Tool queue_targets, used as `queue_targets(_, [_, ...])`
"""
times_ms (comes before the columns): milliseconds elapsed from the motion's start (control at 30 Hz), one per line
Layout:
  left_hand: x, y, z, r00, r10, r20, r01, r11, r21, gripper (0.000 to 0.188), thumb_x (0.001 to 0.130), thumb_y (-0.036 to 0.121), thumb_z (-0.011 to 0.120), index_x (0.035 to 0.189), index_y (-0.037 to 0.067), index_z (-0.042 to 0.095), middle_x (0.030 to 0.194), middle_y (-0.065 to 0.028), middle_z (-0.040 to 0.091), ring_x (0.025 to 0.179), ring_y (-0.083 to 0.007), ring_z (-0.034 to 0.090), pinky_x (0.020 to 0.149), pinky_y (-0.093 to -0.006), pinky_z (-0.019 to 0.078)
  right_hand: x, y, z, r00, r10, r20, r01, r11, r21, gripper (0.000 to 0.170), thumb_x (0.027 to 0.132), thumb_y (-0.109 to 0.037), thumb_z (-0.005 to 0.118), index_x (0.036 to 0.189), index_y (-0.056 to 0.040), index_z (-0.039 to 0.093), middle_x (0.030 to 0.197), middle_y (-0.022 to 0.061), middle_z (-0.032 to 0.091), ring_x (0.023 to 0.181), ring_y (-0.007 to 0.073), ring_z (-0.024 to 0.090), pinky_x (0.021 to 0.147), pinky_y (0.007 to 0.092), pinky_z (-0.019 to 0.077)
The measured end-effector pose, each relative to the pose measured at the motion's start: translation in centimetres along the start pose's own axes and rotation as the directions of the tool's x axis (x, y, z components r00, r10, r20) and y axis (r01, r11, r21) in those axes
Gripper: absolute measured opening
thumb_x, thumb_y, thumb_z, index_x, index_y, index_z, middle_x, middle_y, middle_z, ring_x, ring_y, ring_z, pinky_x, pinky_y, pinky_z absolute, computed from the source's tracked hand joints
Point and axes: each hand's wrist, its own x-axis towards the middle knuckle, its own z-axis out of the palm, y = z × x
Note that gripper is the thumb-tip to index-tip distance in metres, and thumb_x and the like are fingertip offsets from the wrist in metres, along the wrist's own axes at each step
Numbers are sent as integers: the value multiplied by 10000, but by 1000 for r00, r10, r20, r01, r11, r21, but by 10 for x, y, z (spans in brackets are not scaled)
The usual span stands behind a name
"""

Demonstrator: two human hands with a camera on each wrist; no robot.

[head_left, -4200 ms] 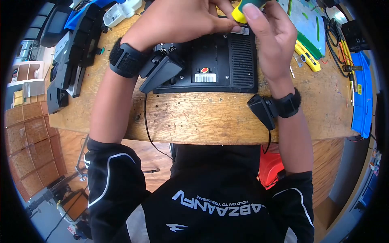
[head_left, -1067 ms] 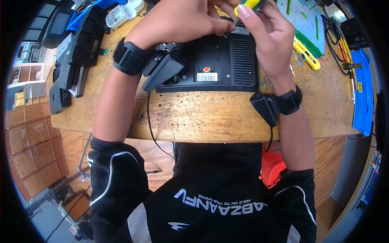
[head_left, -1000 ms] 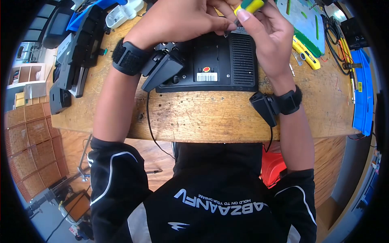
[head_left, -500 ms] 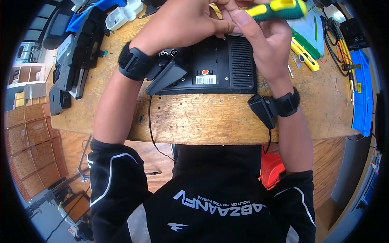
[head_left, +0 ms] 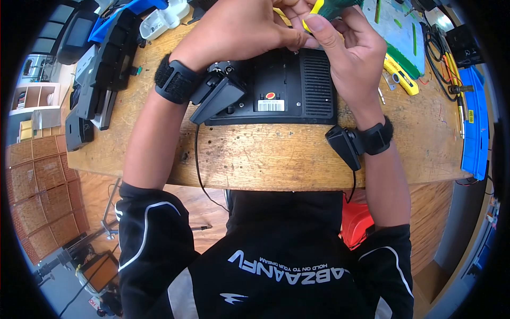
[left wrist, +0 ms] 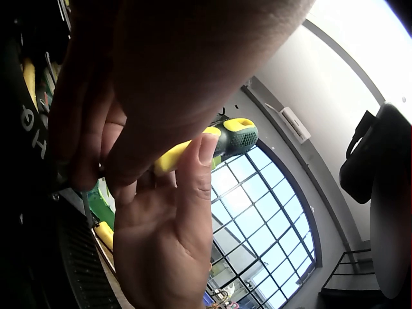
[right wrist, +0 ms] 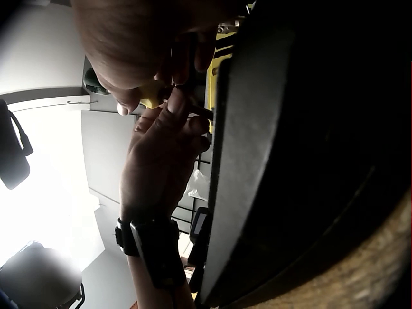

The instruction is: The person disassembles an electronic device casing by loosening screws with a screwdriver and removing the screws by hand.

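A black device (head_left: 271, 77) with vents and a barcode label lies face down on the bench, its far part covered by the hands. My right hand (head_left: 355, 61) grips a green and yellow screwdriver (head_left: 333, 7) above the far edge, thumb along the handle. My left hand (head_left: 239, 32) reaches over the device with curled fingertips, which meet around the screwdriver's shaft near the right thumb; the tip is hidden. In the left wrist view the handle (left wrist: 239, 138) points up and away from the device. The right wrist view shows the left hand (right wrist: 158, 158) pinching just below the yellow collar.
A yellow cutter (head_left: 401, 74) and a green-edged mat (head_left: 406, 40) lie to the right, with cables and a blue tray (head_left: 474, 125) beyond. Black equipment (head_left: 109, 64) and a white tray (head_left: 159, 22) stand at the left. A cable hangs from each wrist camera.
The screwdriver's handle has swung from lying nearly level toward the right to pointing up and away. Both hands remain together at the device's far edge, having shifted only slightly.
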Motion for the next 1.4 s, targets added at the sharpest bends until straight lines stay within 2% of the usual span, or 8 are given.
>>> queue_targets(200, [-4, 10, -7, 996, -57, 74, 65, 992, -107, 170, 867, 106, 822, 818, 6, 693, 691, -13, 651, 663, -65, 536, 615, -250, 460, -1, 0, -1, 1000, -24, -10, 23, 999, -46, 272, 955, -142, 734, 1139, 51, 682, 1088, 73, 666, 937, 117, 620, 846, 249, 492])
queue_targets(500, [2, -16, 1, 990, 139, 9, -138, 988, -72, 193, 877, 127, 819, 809, 17, 676, 673, 28, 611, 612, -26, 487, 556, -225, 414, 1, 0, 1, 1000, -21, -14, 21, 1000, -6, 316, 953, -133, 731, 1188, 71, 676, 1117, 82, 659, 953, 122, 622, 869, 260, 496])
queue_targets(667, [-1, 8, 1, 998, -70, 5, 70, 997, -12, 200, 883, 122, 810, 805, 20, 657, 663, 36, 593, 607, -27, 481, 549, -229, 408, 3, -5, 0, 993, -117, -1, 117, 990, -83, 299, 935, -100, 735, 1170, 77, 686, 1122, 94, 634, 1025, 144, 603, 897, 270, 484])
queue_targets(767, [-4, -3, 0, 999, 51, -7, -51, 998, -37, 196, 888, 113, 804, 806, 21, 651, 675, 48, 594, 612, -18, 481, 547, -220, 404, 2, -5, 0, 995, -102, -2, 100, 978, -184, 270, 925, -91, 741, 1136, 73, 698, 1087, 92, 632, 1044, 152, 595, 896, 275, 481])
queue_targets(900, [-3, -5, -1, 999, -14, 32, 17, 996, -91, 164, 891, 108, 801, 848, 7, 678, 707, 50, 623, 629, -7, 511, 564, -202, 431, 3, -3, -5, 991, -128, 38, 133, 967, -217, 314, 919, -102, 754, 1165, 76, 676, 1108, 95, 638, 1016, 148, 602, 880, 273, 482])
queue_targets(1200, [-3, -9, -5, 993, 1, 121, 26, 973, -228, 112, 874, 55, 784, 933, -15, 721, 744, 27, 663, 674, -2, 561, 595, -192, 475, 3, -11, 7, 995, 57, -76, -34, 960, 278, 470, 886, -82, 775, 1274, 90, 573, 1119, 111, 680, 1019, 150, 646, 930, 278, 504])
queue_targets(1267, [-5, -13, -1, 991, 132, 15, -132, 991, 4, 107, 870, 62, 784, 914, -12, 720, 721, 19, 654, 656, -10, 550, 585, -202, 467, 4, 0, -1, 992, -129, -14, 128, 992, -12, 491, 871, -66, 784, 1285, 90, 571, 1113, 118, 690, 992, 151, 655, 912, 283, 515])
queue_targets(1400, [0, -13, 0, 997, 55, 46, -57, 998, 34, 116, 863, 72, 793, 897, -9, 718, 706, 14, 646, 641, -21, 543, 577, -212, 462, 2, -5, -3, 996, -85, 15, 86, 980, -179, 524, 865, -58, 787, 1313, 89, 558, 1112, 124, 695, 979, 154, 661, 912, 293, 523])
